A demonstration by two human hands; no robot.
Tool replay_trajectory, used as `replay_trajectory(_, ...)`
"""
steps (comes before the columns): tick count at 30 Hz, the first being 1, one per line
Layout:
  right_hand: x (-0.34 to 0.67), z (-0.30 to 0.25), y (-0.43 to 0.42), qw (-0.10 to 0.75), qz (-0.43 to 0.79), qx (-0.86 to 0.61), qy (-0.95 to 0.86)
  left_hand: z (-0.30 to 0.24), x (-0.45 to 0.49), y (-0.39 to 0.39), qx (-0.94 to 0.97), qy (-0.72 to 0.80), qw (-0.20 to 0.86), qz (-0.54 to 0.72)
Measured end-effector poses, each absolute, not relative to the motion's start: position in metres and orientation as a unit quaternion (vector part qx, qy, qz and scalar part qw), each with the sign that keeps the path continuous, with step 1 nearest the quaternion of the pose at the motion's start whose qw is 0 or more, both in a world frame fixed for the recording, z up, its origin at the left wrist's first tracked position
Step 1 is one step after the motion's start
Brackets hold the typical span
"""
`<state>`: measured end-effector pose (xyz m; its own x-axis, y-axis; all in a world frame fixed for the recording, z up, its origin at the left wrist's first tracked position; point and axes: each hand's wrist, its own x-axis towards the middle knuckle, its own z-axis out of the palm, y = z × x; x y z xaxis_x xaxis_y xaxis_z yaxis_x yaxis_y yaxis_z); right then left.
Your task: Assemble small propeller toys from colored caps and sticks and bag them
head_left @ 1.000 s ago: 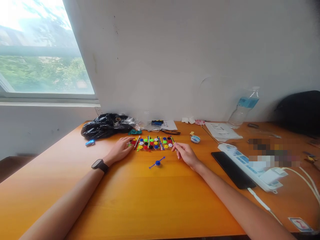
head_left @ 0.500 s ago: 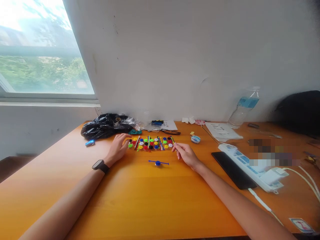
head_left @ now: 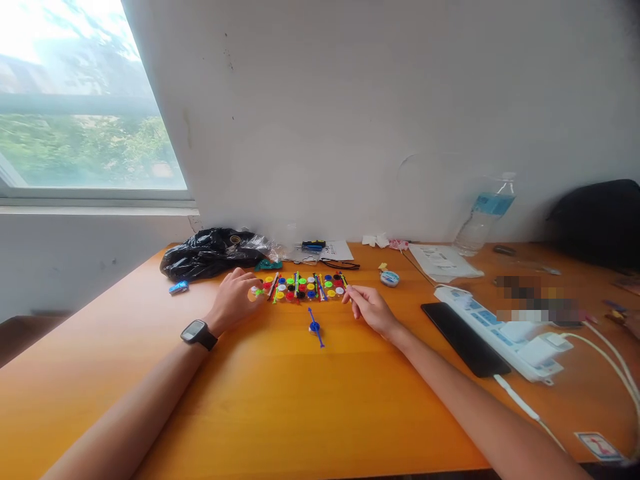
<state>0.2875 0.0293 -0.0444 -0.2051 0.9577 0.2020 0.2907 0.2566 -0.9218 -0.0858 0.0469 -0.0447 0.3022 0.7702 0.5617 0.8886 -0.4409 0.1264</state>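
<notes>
My left hand (head_left: 237, 298), with a dark watch (head_left: 197, 333) on its wrist, is at the left end of a row of small coloured discs. Its fingertips close around a green disc (head_left: 259, 292) there, partly hidden by the fingers. My right hand (head_left: 369, 308) rests at the row's right end, fingers curled; whether anything is in them is hidden. The row holds several round discs, among them a yellow disc (head_left: 331, 294), with thin coloured sticks (head_left: 321, 287) laid between them. Nearer to me, apart from both hands, a blue arrow spinner (head_left: 315, 327) sits on the table.
A black plastic bag (head_left: 207, 255) and a small blue object (head_left: 179, 287) are at the left. Black glasses (head_left: 341, 265) and a round container (head_left: 389, 279) stand behind the row. At the right are a black phone (head_left: 463, 339), a white power strip (head_left: 493, 327) and a bottle (head_left: 480, 223).
The blue arrow has turned from lying crosswise to pointing away from me. My left fingers have come down and closed at the green disc. My right hand has stayed in place.
</notes>
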Motion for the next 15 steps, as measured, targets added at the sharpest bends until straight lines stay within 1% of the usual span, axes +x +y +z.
replay_trajectory(10, 0.2866, -0.045, 0.0294, 0.416, 0.38, -0.466, -0.682, -0.0411, -0.0841, 0.0452, -0.808, -0.517, 0.075, -0.273)
replay_trajectory(15, 0.285, -0.0424, 0.0258, 0.401, 0.372, -0.468, -0.694, -0.0419, -0.0839, 0.0453, -0.805, -0.524, 0.078, -0.267)
